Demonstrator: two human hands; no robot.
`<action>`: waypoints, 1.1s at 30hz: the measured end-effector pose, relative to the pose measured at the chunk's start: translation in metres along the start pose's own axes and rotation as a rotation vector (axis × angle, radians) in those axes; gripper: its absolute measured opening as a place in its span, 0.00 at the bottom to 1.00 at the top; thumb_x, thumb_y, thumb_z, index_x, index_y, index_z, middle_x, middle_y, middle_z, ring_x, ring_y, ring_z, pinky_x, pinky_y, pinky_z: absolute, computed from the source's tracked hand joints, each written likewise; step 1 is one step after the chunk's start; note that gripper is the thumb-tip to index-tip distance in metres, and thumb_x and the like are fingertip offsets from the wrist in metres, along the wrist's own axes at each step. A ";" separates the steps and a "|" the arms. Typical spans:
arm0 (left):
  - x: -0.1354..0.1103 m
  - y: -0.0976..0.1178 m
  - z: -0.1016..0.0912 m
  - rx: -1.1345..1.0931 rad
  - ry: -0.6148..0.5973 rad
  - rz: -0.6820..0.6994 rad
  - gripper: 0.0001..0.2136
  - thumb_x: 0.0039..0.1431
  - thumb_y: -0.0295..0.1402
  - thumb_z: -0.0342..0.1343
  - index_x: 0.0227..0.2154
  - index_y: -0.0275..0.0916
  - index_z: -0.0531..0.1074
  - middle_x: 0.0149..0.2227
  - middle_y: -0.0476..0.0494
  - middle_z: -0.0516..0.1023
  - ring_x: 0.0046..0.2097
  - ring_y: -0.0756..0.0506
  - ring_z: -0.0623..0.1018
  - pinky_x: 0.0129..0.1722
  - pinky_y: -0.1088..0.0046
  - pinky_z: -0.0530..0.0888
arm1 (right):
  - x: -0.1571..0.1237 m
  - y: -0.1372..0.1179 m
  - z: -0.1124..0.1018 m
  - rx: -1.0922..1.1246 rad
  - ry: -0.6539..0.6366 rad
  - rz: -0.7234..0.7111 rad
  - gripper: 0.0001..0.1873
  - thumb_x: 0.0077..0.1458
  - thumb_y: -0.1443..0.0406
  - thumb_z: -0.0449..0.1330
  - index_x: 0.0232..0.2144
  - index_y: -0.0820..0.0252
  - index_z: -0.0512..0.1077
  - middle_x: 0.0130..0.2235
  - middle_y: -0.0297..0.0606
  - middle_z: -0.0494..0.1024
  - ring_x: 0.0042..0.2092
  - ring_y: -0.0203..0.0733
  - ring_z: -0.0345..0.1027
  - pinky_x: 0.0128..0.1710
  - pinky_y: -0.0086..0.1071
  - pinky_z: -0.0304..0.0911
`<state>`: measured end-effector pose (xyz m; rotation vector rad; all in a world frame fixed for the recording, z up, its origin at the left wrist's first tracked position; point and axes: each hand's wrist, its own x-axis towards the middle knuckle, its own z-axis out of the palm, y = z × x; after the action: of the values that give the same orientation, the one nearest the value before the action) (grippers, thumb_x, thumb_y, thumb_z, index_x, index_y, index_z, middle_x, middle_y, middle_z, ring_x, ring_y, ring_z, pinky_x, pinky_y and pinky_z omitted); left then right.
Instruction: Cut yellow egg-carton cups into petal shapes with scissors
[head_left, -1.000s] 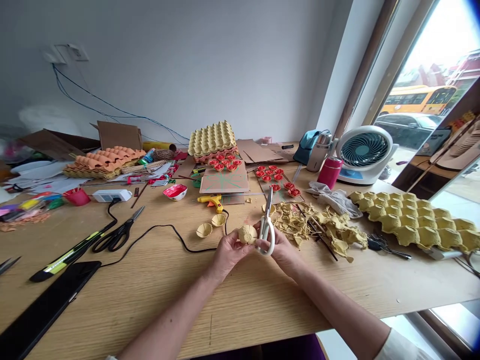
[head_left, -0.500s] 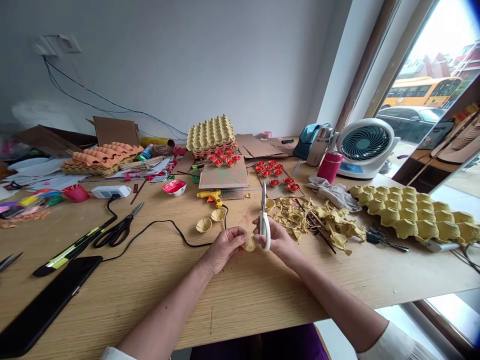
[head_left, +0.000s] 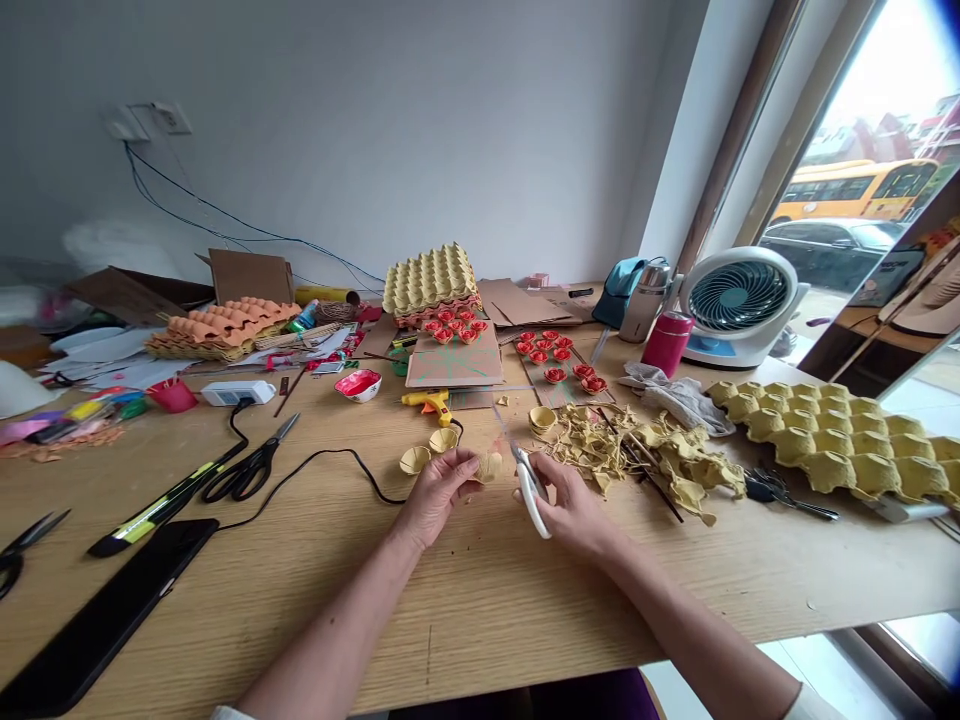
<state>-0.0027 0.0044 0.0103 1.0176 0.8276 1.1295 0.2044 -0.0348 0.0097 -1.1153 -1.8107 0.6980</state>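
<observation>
Landmark: a yellow glue gun (head_left: 427, 400) with orange parts and a black cord, lying on the wood-grain table (head_left: 360, 620).
Left hand: the left hand (head_left: 441, 490), in front of the glue gun, has thumb and fingers pinched together on a small pale-yellow moulded-pulp cup (head_left: 489, 468).
Cup in hand: raised in front of the glue gun and slightly to its right.
Right hand: the right hand (head_left: 571, 503), in front and to the right of the glue gun, is closed around the white-handled metal scissors (head_left: 531, 497).
Blades: just beside the cup; whether they are parted is too small to tell.
Loose cups: two open yellow pulp cups (head_left: 415, 461) just in front of the glue gun.
Scraps: a heap of torn yellow pulp scraps (head_left: 589, 445) to the right of the glue gun.
Red flowers: several red-painted cup-shaped flowers (head_left: 444, 336) on a flat brown cardboard piece (head_left: 427, 373) just behind the glue gun.
Bowl: a small white bowl with a red inside (head_left: 358, 386), to the left of the glue gun.
</observation>
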 end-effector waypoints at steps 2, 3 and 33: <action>0.001 0.000 -0.001 0.033 0.043 0.045 0.13 0.42 0.40 0.72 0.27 0.37 0.78 0.29 0.49 0.77 0.32 0.50 0.74 0.35 0.74 0.71 | 0.000 0.001 0.001 -0.103 -0.019 -0.037 0.14 0.56 0.60 0.60 0.25 0.57 0.60 0.25 0.28 0.63 0.28 0.35 0.54 0.31 0.30 0.50; 0.001 0.000 -0.001 0.052 0.061 0.069 0.12 0.42 0.39 0.71 0.27 0.37 0.78 0.28 0.50 0.77 0.31 0.50 0.73 0.34 0.74 0.70 | 0.000 0.003 0.002 -0.153 -0.026 -0.055 0.14 0.56 0.61 0.60 0.24 0.57 0.60 0.25 0.28 0.63 0.28 0.35 0.54 0.32 0.31 0.50; 0.002 -0.004 -0.002 0.092 -0.057 0.136 0.10 0.47 0.39 0.69 0.28 0.38 0.79 0.28 0.50 0.76 0.32 0.51 0.71 0.38 0.74 0.66 | -0.003 0.004 0.001 -0.722 -0.041 -0.174 0.10 0.59 0.57 0.56 0.39 0.57 0.67 0.37 0.39 0.75 0.40 0.47 0.67 0.44 0.39 0.52</action>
<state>-0.0027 0.0063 0.0054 1.1917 0.7793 1.1800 0.2060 -0.0358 0.0044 -1.3666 -2.2350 -0.0638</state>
